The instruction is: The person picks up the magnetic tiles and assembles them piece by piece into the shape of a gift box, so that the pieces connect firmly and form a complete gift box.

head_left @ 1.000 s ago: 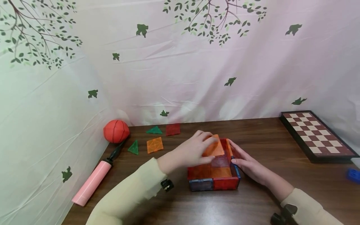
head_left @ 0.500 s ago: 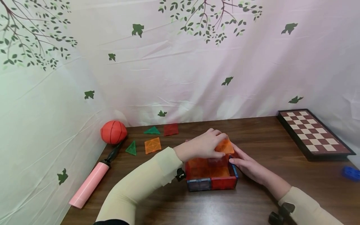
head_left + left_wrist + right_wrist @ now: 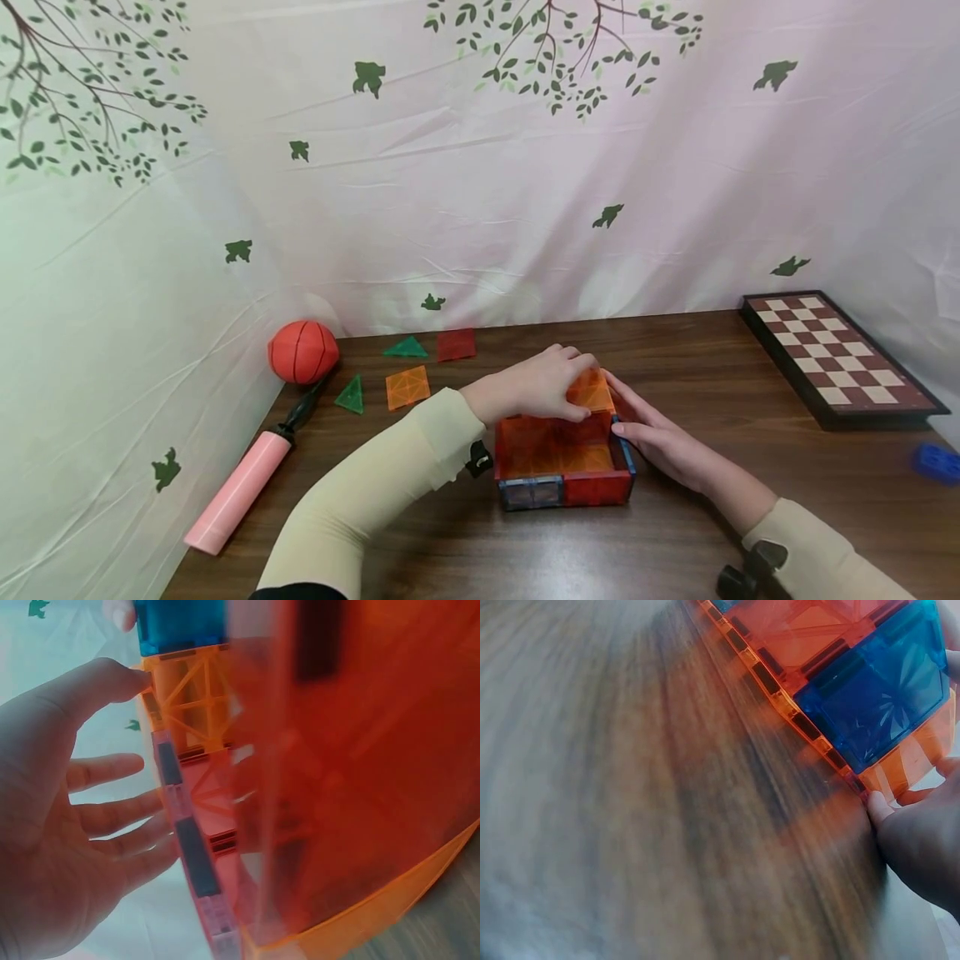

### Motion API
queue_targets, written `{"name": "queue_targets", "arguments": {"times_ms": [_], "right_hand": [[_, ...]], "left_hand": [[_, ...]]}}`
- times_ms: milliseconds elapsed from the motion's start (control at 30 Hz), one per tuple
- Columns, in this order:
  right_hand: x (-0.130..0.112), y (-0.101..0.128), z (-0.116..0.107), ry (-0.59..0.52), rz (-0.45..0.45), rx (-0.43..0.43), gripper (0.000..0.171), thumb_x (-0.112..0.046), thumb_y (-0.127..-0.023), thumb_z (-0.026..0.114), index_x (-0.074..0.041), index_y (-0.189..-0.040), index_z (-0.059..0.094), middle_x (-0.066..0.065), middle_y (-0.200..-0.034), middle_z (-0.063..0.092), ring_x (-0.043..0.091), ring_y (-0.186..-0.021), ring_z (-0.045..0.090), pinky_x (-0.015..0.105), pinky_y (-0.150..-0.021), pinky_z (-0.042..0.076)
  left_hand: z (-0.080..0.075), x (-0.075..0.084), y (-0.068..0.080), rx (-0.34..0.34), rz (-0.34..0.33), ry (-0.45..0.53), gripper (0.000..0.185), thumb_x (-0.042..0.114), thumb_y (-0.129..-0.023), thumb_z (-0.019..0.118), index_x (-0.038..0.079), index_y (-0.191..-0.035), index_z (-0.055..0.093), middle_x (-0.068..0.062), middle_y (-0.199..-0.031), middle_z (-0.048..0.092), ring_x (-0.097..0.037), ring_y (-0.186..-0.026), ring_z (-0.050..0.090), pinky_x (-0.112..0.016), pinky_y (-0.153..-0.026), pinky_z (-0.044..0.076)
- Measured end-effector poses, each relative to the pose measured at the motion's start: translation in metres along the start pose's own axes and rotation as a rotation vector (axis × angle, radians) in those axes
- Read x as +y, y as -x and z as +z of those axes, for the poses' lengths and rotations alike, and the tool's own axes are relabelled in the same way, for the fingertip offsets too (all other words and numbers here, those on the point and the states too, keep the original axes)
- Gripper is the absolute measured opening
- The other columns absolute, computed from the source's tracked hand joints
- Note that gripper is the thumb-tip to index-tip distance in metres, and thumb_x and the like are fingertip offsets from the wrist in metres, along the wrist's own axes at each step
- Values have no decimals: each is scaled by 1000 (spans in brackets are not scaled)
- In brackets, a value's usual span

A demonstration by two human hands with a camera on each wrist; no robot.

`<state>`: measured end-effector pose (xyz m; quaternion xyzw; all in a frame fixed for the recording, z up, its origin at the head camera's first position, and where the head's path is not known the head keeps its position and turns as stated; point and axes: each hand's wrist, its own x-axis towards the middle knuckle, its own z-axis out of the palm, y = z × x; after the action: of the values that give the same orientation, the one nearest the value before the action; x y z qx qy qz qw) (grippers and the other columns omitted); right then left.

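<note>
On the table stands a low, open box of see-through magnetic tiles [image 3: 597,488], with red, blue and orange walls and an orange floor. At its back right corner is an orange square tile [image 3: 592,392]. My left hand [image 3: 536,387] reaches over the box and holds this tile between thumb and fingers. In the left wrist view, the thumb [image 3: 112,681] touches an orange tile edge, with the other fingers behind the wall. My right hand [image 3: 663,446] grips the box's right back corner from outside. Its thumb [image 3: 880,806] sits at a tile edge beside a blue tile [image 3: 885,690].
Left of the box lie a loose orange tile [image 3: 408,388], a red tile [image 3: 456,344] and two green triangles [image 3: 350,395]. Farther left are a red ball [image 3: 303,353] and a pink pump [image 3: 240,492]. A checkerboard [image 3: 843,358] and blue block [image 3: 937,462] are at right.
My left hand has moved right with the orange tile, which now sits lower at the back right corner. The right hand has stayed at the box's side.
</note>
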<state>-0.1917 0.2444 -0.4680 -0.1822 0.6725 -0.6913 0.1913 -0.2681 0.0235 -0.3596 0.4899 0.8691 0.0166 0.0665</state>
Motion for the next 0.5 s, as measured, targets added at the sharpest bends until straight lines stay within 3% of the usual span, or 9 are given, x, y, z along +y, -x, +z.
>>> {"name": "queue_targets", "arguments": {"times_ms": [133, 233, 367, 500], "right_hand": [[-1, -1, 1, -14, 8, -2, 73, -19, -108, 42, -24, -166, -2, 12, -170, -8, 42, -152, -1, 66, -116, 2], [-1, -2, 2, -28, 17, 1, 73, -19, -108, 42, -25, -166, -1, 11, -170, -9, 41, -152, -3, 68, -116, 0], [-2, -2, 2, -24, 24, 15, 73, -18, -108, 43, -25, -166, -1, 11, -170, -9, 41, -153, -4, 67, -116, 0], [-2, -1, 2, -15, 20, 20, 74, -17, -107, 43, -24, -166, -2, 12, -170, -9, 42, -152, -3, 68, -115, 0]], "left_hand": [[-1, -7, 5, 9, -26, 82, 64, 45, -95, 70, 12, -145, 50, -5, -137, 56, -21, -124, 49, -29, -105, 41], [-3, -22, 15, 69, -60, 158, 60, 44, -100, 63, 10, -147, 49, -8, -143, 53, -23, -131, 48, -33, -109, 39], [-5, -51, 40, 187, -128, 214, 56, 38, -103, 60, 4, -146, 49, -14, -145, 54, -27, -134, 48, -40, -113, 36], [1, -82, 72, 280, -249, 235, 55, 34, -102, 63, 1, -144, 51, -15, -142, 56, -31, -133, 49, -45, -112, 37]]}}
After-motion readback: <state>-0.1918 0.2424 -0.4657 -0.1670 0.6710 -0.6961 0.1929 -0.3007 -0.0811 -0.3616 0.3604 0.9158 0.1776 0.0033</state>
